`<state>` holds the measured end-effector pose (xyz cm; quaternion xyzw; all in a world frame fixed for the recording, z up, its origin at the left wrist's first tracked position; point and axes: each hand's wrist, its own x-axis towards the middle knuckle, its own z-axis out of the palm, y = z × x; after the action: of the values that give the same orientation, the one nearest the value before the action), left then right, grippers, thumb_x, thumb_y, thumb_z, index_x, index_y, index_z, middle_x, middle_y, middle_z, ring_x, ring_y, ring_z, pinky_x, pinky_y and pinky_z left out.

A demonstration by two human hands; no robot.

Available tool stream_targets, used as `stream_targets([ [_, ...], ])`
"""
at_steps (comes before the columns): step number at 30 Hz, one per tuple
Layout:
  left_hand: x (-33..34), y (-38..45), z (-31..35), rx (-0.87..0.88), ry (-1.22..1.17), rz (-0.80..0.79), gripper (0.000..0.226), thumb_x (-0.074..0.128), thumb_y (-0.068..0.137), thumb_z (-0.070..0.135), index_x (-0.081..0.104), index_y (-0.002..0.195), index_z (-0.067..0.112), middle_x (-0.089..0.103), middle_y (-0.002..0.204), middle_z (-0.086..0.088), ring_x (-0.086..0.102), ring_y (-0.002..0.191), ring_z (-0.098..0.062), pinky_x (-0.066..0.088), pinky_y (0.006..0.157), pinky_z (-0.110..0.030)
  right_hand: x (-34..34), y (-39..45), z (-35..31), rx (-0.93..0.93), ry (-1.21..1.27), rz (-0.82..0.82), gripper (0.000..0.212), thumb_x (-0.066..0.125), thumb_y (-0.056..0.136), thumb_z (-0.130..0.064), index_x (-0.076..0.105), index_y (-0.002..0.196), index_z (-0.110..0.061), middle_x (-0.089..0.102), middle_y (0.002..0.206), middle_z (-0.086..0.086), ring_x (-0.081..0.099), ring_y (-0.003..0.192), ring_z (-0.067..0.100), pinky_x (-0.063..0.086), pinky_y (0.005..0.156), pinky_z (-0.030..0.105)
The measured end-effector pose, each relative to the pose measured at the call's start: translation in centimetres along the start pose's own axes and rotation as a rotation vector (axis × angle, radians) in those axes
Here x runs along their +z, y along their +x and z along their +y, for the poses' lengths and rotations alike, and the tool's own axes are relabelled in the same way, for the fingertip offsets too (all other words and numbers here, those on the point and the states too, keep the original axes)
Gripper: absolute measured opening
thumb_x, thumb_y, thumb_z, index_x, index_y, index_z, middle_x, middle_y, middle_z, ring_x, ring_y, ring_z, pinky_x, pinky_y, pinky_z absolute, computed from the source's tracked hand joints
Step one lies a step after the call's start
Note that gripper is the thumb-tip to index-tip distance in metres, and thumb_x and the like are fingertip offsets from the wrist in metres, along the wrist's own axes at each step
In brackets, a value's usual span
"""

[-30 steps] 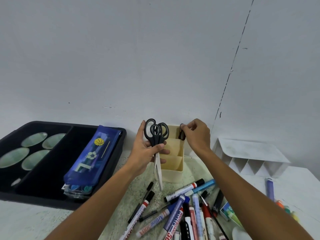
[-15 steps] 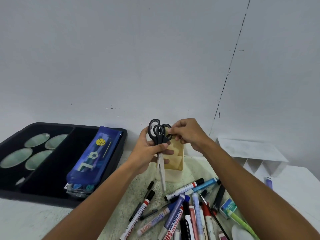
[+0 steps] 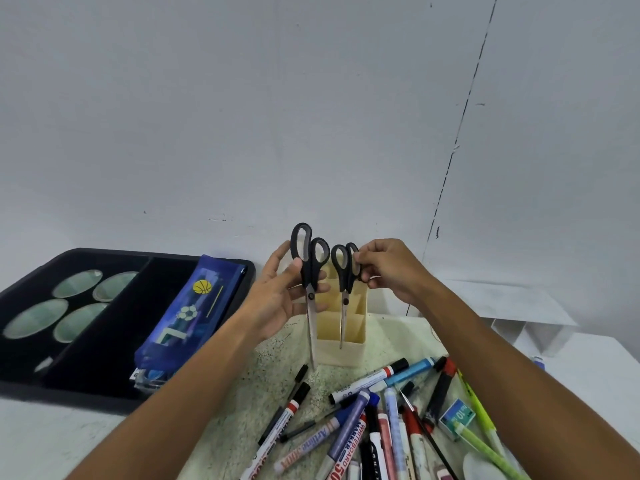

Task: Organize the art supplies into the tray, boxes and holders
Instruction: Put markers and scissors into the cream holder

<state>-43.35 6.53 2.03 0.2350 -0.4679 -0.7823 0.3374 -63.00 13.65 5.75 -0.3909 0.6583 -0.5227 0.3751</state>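
Two pairs of scissors are hanging in the air here. The left hand (image 3: 277, 299) is gripping the large black-handled steel scissors (image 3: 309, 271) just under the loops, thumb and fingers curled round the handle. The right hand (image 3: 388, 271) is pinching the smaller black-handled scissors (image 3: 343, 271) by one loop, fingertips clamped together on it. Both pairs are pointing blades-down, long axes close to upright, handles at the top.

Here is the relation that matters: the cream plastic pen holder with stepped compartments (image 3: 349, 327) is standing directly behind and below both hands, its open slots facing up. The small scissors' tip is hanging in front of the holder's lower front wall, so from the right hand the slots are lying just beyond and slightly down. That hand looks nearer a drop, in my judgement. The left hand's pair is sitting off the holder's left edge, tip reaching below its base line.

Both forearms are stretching forward, wrists raised. Below the hands, a loose pile of markers and pens (image 3: 363, 420) is lying on the table. Off beyond the left hand, a black plastic tray (image 3: 104, 386) is holding a blue printed pencil pouch (image 3: 187, 320).
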Motion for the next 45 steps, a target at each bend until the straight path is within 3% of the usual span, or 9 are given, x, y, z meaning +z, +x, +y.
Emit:
stream_targets([
  [3, -0.3, 0.3, 0.6, 0.010, 0.075, -0.028, 0.074, 0.060, 0.085, 0.015, 0.027, 0.151, 0.025, 0.069, 0.104, -0.024, 0.070, 0.092, -0.039, 0.059, 0.069, -0.044, -0.3, -0.1, 0.0, -0.005, 0.035, -0.008, 0.012, 0.060, 0.093, -0.007, 0.059, 0.081, -0.007, 0.063, 0.068, 0.009, 0.053, 0.050, 0.014, 0.045, 0.049, 0.025],
  [8, 0.3, 0.9, 2.7, 0.031, 0.206, -0.103, 0.083, 0.066, 0.078, 0.004, 0.028, 0.150, 0.019, 0.061, 0.094, -0.015, 0.068, 0.096, -0.044, 0.059, 0.075, -0.048, -0.9, -0.2, -0.4, -0.047, 0.068, 0.007, 0.009, 0.060, 0.093, -0.005, 0.060, 0.084, -0.006, 0.064, 0.064, 0.005, 0.051, 0.049, 0.014, 0.045, 0.049, 0.026],
  [14, 2.4, 1.5, 7.0, 0.293, 0.527, -0.105, 0.083, 0.077, 0.071, 0.002, 0.037, 0.142, 0.020, 0.071, 0.096, -0.016, 0.070, 0.096, -0.034, 0.055, 0.090, -0.041, -2.4, -0.2, -1.8, -0.141, 0.183, 0.051, 0.008, 0.059, 0.092, -0.002, 0.066, 0.090, -0.003, 0.059, 0.068, 0.007, 0.047, 0.049, 0.014, 0.043, 0.047, 0.025],
  [20, 3.9, 2.9, 7.8, 0.442, 0.515, -0.072, 0.077, 0.071, 0.076, -0.016, 0.041, 0.133, 0.026, 0.067, 0.111, -0.019, 0.072, 0.092, -0.033, 0.058, 0.083, -0.042, -3.5, -0.6, -2.3, -0.243, 0.360, 0.208, 0.011, 0.058, 0.093, -0.001, 0.063, 0.085, -0.006, 0.061, 0.058, -0.002, 0.047, 0.048, 0.013, 0.044, 0.047, 0.024],
  [25, 4.8, 3.7, 5.9, 0.530, 0.598, -0.027, 0.083, 0.071, 0.075, -0.017, 0.037, 0.137, 0.026, 0.064, 0.109, -0.019, 0.071, 0.096, -0.023, 0.059, 0.081, -0.034, -3.8, -0.7, -1.4, -0.309, 0.460, 0.387, 0.007, 0.059, 0.091, 0.000, 0.062, 0.089, -0.005, 0.059, 0.068, 0.007, 0.048, 0.048, 0.014, 0.044, 0.047, 0.026],
  [32, 3.6, 4.8, 2.4, 0.480, 0.691, -0.045, 0.082, 0.073, 0.075, -0.011, 0.037, 0.138, 0.027, 0.064, 0.106, -0.016, 0.068, 0.099, -0.022, 0.059, 0.081, -0.041, -2.7, -0.9, -0.3, -0.408, 0.373, 0.478, 0.007, 0.063, 0.090, -0.002, 0.062, 0.087, -0.008, 0.057, 0.072, 0.008, 0.050, 0.046, 0.016, 0.048, 0.049, 0.030],
  [38, 3.4, 6.0, 0.8, 0.403, 0.751, -0.042, 0.082, 0.076, 0.068, 0.001, 0.037, 0.134, 0.031, 0.059, 0.107, -0.017, 0.069, 0.091, -0.026, 0.058, 0.079, -0.046, -1.1, -0.8, 0.4, -0.429, 0.198, 0.389, 0.007, 0.064, 0.088, 0.003, 0.060, 0.085, -0.001, 0.061, 0.067, 0.006, 0.056, 0.046, 0.015, 0.051, 0.047, 0.029],
  [41, 3.3, 6.5, 0.2, 0.387, 0.783, -0.048, 0.086, 0.080, 0.067, 0.000, 0.037, 0.134, 0.032, 0.060, 0.105, -0.017, 0.069, 0.085, -0.025, 0.059, 0.075, -0.035, -0.4, 0.0, 1.2, -0.396, 0.055, 0.336, 0.015, 0.068, 0.084, 0.002, 0.060, 0.076, -0.009, 0.064, 0.068, 0.008, 0.059, 0.047, 0.015, 0.046, 0.045, 0.024],
  [45, 3.1, 7.3, -0.3, 0.392, 0.837, -0.082, 0.087, 0.080, 0.070, -0.003, 0.037, 0.136, 0.033, 0.062, 0.102, -0.012, 0.068, 0.086, -0.022, 0.055, 0.073, -0.022, 0.0, 1.0, 2.4, -0.363, -0.026, 0.284, 0.012, 0.076, 0.078, -0.003, 0.067, 0.074, -0.010, 0.066, 0.069, 0.005, 0.060, 0.056, 0.009, 0.048, 0.058, 0.018],
])
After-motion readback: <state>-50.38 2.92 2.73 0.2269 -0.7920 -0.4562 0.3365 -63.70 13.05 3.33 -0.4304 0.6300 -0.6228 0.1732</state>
